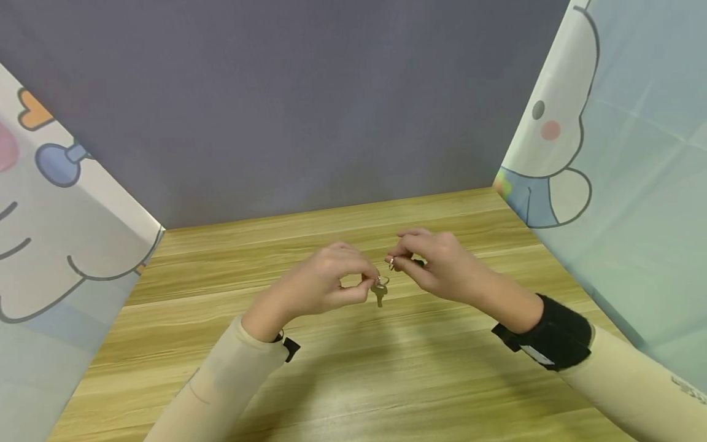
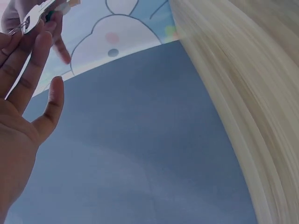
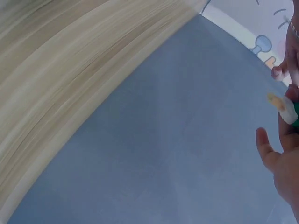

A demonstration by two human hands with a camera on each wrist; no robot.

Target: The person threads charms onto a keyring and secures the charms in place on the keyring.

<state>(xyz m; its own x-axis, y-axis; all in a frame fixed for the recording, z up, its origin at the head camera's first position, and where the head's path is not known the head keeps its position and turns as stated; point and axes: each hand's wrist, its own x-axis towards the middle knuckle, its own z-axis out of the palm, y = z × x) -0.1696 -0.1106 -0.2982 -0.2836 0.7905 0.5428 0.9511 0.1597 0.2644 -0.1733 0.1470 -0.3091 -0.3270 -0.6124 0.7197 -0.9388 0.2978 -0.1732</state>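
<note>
My left hand (image 1: pixel 326 279) pinches a metal key (image 1: pixel 380 296) by its ring, and the key hangs down from the fingertips. Level with it on the right, my right hand (image 1: pixel 439 261) holds a small keychain charm, with a thin metal ring (image 1: pixel 391 264) at its thumb and fingertip. In the right wrist view the charm (image 3: pixel 287 110) shows white and green with a yellowish tip; most of it is hidden by the fingers or cut off. The key (image 2: pixel 41 17) shows up close in the left wrist view. A small gap lies between the two hands above the table.
Beneath both hands is a wood-grain table (image 1: pixel 353 380). A grey panel (image 1: pixel 331 110) rises along its back edge, and cartoon-printed sheets stand at the left (image 1: pixel 66 233) and right (image 1: pixel 635 184). Each wrist wears a black strap (image 1: pixel 560 334).
</note>
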